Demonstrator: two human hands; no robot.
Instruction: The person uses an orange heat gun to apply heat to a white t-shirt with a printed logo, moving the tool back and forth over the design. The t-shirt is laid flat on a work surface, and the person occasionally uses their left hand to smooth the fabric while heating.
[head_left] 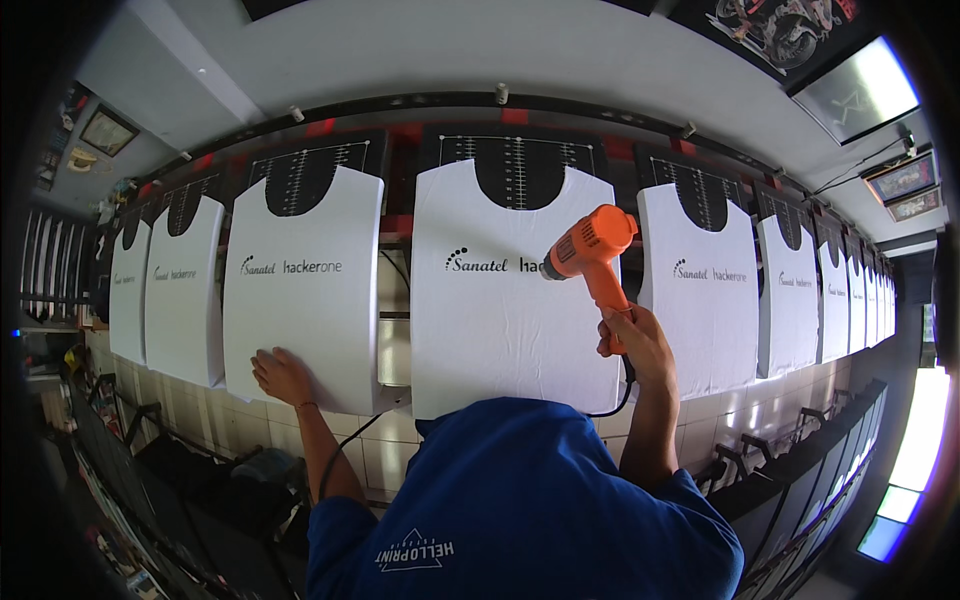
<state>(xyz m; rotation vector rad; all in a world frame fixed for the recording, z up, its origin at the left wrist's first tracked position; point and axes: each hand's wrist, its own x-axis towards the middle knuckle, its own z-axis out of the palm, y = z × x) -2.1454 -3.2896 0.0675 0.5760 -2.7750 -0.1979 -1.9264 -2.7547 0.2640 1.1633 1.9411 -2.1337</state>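
Observation:
My right hand [640,341] grips an orange heat gun [593,247] by its handle. The gun's dark nozzle points left, over the dark print on the white T-shirt [500,335] in front of me, and hides part of that print. This shirt lies on a black board [514,180] with white ruler marks, which shows at its neck opening. My left hand [281,376] rests with fingers spread on the lower part of another white T-shirt [300,320], just to the left. That shirt bears a similar print.
More white T-shirts on boards stretch in a row to the left and to the right, such as one shirt [698,320]. Behind them runs a dark rail [400,101]. A black cord [349,437] hangs by my left arm. Dark racks [800,480] stand behind me on the tiled floor.

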